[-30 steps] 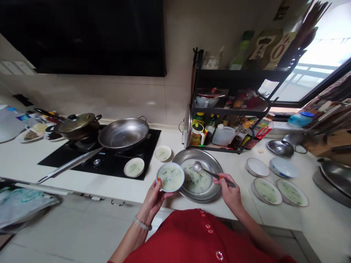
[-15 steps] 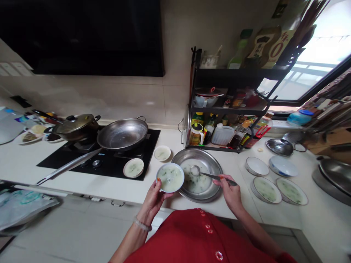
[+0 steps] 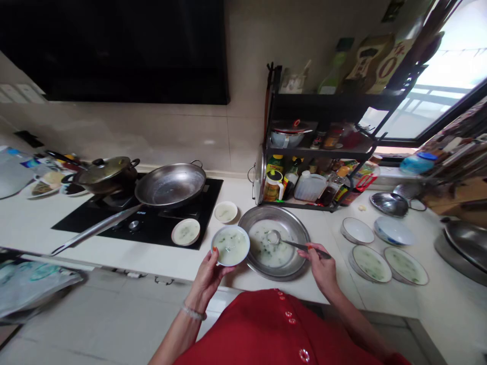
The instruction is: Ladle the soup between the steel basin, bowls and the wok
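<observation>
My left hand [image 3: 208, 276] grips a white bowl [image 3: 230, 246] of pale soup with green bits, held just left of a large steel basin [image 3: 299, 230] on the counter. My right hand [image 3: 321, 266] is closed on the handle of a metal ladle [image 3: 274, 236]. The ladle's cup rests in the soup inside the basin.
A wok [image 3: 170, 185] and a lidded pot [image 3: 103, 173] sit on the black hob [image 3: 152, 223]. Two small filled dishes [image 3: 185, 232] lie near it. Several bowls [image 3: 370, 263] stand on the counter at right. A black rack [image 3: 315, 152] of bottles stands behind the basin.
The ladle has gone from above the basin down into the soup. My left hand has shifted the filled bowl slightly left and away from the basin's rim.
</observation>
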Motion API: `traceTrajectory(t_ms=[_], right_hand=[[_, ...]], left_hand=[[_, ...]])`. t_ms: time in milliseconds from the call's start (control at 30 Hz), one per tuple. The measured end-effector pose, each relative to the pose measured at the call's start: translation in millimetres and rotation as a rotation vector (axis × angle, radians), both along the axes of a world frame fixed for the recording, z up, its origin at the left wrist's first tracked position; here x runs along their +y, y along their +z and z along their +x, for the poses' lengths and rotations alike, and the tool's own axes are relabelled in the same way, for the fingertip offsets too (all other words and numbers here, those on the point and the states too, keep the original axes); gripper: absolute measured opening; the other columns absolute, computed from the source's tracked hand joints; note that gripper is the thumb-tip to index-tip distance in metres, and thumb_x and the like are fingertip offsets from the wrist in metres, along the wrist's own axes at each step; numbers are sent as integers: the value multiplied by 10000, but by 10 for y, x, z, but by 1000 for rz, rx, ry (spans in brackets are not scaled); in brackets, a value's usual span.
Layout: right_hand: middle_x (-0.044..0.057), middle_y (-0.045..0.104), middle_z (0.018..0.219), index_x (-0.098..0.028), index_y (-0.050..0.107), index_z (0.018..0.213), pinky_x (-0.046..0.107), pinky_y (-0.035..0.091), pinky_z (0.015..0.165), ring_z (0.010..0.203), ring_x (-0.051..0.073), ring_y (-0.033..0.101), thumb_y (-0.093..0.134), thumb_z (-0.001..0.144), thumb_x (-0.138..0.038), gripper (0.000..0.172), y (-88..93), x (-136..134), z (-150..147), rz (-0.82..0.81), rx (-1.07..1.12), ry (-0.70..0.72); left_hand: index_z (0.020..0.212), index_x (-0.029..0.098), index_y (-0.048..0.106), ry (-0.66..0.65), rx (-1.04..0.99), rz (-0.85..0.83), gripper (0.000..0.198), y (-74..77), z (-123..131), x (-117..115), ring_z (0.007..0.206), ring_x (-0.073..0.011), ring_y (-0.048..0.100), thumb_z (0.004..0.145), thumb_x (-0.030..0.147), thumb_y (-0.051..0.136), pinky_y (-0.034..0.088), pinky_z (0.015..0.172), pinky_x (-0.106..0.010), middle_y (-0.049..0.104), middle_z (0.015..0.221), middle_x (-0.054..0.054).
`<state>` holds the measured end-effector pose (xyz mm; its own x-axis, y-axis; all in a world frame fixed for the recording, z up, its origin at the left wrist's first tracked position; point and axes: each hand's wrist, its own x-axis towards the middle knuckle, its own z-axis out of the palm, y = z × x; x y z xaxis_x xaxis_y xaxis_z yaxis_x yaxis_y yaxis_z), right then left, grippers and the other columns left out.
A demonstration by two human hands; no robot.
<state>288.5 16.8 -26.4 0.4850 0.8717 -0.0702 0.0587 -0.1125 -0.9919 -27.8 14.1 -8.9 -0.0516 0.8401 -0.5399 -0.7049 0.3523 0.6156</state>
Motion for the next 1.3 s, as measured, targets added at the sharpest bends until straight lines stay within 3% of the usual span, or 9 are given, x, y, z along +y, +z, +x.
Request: traceTrajectory(t_ms=[333,667,1033,1167,1300], right_hand=[[74,719,637,-209,607,837,398,562,694,664,279,714,629,710,-514,331,35,17,-65,5,-13,30],[81,729,663,-206,601,842,400,554,709,674,276,714,635,700,-510,338,39,16,-36,-22,-23,22],[58,723,698,-193,616,866,382,560,695,668,249,708,668,719,-454,304,46,31,-36,54,90,6],[50,715,715,-192,626,829,362,564,664,653,235,701,697,696,-417,271,174,53,-56,98,172,-15],[36,698,688,-193,630,794,344,566,641,620,216,689,720,676,-391,249,439,49,-127,154,213,-27]], left_hand=[[980,138,582,51,-11,16,221,-21,-100,-25,773,-238,697,783,174,675,620,539,-373,675,1016,-103],[1053,142,579,61,-20,-11,286,-135,-182,-50,773,-245,704,786,180,676,622,561,-369,677,1017,-114],[999,137,587,44,-19,10,235,-70,-126,-61,785,-239,695,784,174,674,624,561,-368,680,1007,-105],[992,136,576,36,-14,4,223,-45,-76,-47,736,-230,693,792,177,665,616,515,-355,679,979,-102],[1003,138,567,8,-4,-12,226,-38,-28,-32,693,-223,691,804,200,653,610,498,-357,673,971,-103]])
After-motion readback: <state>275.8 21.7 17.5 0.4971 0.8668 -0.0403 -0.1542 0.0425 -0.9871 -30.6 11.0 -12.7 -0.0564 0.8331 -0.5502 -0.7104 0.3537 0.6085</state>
